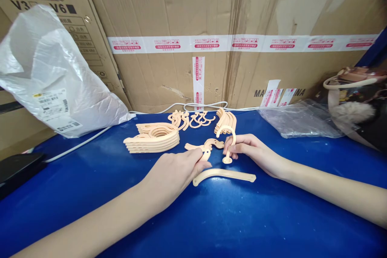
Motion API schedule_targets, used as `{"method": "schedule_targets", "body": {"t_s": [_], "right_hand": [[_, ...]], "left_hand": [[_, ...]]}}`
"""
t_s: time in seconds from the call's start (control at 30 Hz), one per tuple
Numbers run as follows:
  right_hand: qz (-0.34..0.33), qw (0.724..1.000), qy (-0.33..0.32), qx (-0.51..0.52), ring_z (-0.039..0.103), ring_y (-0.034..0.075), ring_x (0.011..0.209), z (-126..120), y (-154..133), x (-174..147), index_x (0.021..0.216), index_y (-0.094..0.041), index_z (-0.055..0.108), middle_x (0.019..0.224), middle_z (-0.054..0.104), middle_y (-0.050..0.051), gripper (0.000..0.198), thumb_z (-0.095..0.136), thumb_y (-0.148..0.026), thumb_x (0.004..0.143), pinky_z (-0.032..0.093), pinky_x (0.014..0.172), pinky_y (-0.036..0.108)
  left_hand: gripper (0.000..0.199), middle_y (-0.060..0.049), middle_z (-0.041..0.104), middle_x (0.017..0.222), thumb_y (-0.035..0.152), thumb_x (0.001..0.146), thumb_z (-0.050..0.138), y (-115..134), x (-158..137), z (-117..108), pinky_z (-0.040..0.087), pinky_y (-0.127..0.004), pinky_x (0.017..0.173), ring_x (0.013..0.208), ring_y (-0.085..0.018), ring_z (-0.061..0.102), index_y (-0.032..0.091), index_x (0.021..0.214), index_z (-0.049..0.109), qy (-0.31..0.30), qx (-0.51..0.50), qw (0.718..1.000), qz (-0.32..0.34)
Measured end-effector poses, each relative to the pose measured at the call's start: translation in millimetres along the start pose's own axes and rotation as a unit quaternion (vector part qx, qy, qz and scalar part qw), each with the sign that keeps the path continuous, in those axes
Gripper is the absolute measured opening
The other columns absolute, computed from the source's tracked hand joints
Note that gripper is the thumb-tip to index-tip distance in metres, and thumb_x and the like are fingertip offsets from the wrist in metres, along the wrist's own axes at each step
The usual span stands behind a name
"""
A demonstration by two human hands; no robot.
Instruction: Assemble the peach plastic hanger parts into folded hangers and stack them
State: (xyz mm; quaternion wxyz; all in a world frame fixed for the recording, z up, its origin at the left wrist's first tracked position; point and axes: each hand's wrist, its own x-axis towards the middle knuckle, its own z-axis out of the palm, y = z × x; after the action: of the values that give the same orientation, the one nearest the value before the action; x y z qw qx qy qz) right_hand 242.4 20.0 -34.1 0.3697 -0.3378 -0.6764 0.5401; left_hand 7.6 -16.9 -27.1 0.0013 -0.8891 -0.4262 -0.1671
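Note:
My right hand pinches a cream plastic hanger hook, upright, with its curve at the top and a round flat foot below. In my left hand, between thumb and fingers, is a cream plastic piece whose end with a small hole shows; my fingers hide the rest. The two parts are apart. Just beyond my hands lie some curved cream pieces, partly covered. A single long curved hanger arm rests on the blue table in front of my hands.
Stacked hanger arms stand at left, another stack of curved arms behind my right hand. Several loose hooks lie between them. A white plastic bag, a clear bag, a black object and large cardboard boxes surround the table.

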Motion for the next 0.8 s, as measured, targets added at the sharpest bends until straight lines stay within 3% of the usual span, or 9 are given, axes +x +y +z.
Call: {"method": "schedule_targets", "body": {"t_s": [0.13, 0.3, 0.4, 0.57, 0.8], "right_hand": [[0.013, 1.000, 0.015, 0.002, 0.050, 0.012, 0.065, 0.0, -0.1, 0.2, 0.076, -0.014, 0.068, 0.072, 0.063, 0.003, 0.014, 0.061, -0.025, 0.078, 0.040, 0.063, 0.025], [0.013, 0.999, 0.017, 0.028, 0.048, 0.010, 0.062, 0.6, -0.8, 1.4, 0.079, -0.016, 0.059, 0.071, 0.060, -0.001, 0.007, 0.064, -0.021, 0.076, 0.039, 0.061, 0.023], [0.014, 0.999, 0.022, 0.040, 0.049, 0.010, 0.061, 1.5, -1.2, 2.7, 0.089, -0.017, 0.055, 0.075, 0.062, -0.001, 0.017, 0.066, -0.021, 0.075, 0.040, 0.060, 0.023], [0.015, 0.998, 0.022, 0.051, 0.048, 0.010, 0.060, 2.4, -1.1, 2.2, 0.113, -0.019, 0.048, 0.075, 0.062, -0.002, 0.041, 0.066, -0.021, 0.077, 0.039, 0.059, 0.023], [0.009, 0.999, 0.031, 0.043, 0.049, 0.010, 0.064, 1.3, -0.1, 1.8, 0.105, -0.019, 0.051, 0.080, 0.060, -0.001, 0.030, 0.066, -0.020, 0.078, 0.039, 0.059, 0.024]], "left_hand": [[0.030, 0.003, 0.056, 0.067, 0.040, 0.099, 0.036, -2.3, 2.3, -2.7, 0.029, -0.023, 0.050, 0.055, -0.014, 0.054, 0.020, 0.079, 0.047, -0.023, -0.035, 0.999, -0.013], [0.026, 0.000, 0.060, 0.076, 0.031, 0.097, 0.034, -0.6, 2.1, -4.5, 0.037, -0.026, 0.059, 0.066, -0.016, 0.058, 0.019, 0.079, 0.049, -0.036, -0.073, 0.997, 0.000], [0.025, -0.001, 0.062, 0.078, 0.028, 0.095, 0.031, 0.7, 1.7, -3.8, 0.039, -0.027, 0.061, 0.068, -0.017, 0.059, 0.019, 0.083, 0.051, -0.037, -0.094, 0.995, 0.015], [0.017, 0.001, 0.057, 0.067, 0.028, 0.091, 0.028, 2.6, 0.0, -3.1, 0.034, -0.027, 0.052, 0.054, -0.016, 0.053, 0.020, 0.089, 0.044, -0.036, -0.096, 0.995, 0.005], [0.017, 0.002, 0.055, 0.069, 0.027, 0.094, 0.024, 5.1, -1.3, -4.6, 0.033, -0.027, 0.052, 0.055, -0.017, 0.053, 0.020, 0.101, 0.039, -0.021, -0.062, 0.998, 0.015]]}}
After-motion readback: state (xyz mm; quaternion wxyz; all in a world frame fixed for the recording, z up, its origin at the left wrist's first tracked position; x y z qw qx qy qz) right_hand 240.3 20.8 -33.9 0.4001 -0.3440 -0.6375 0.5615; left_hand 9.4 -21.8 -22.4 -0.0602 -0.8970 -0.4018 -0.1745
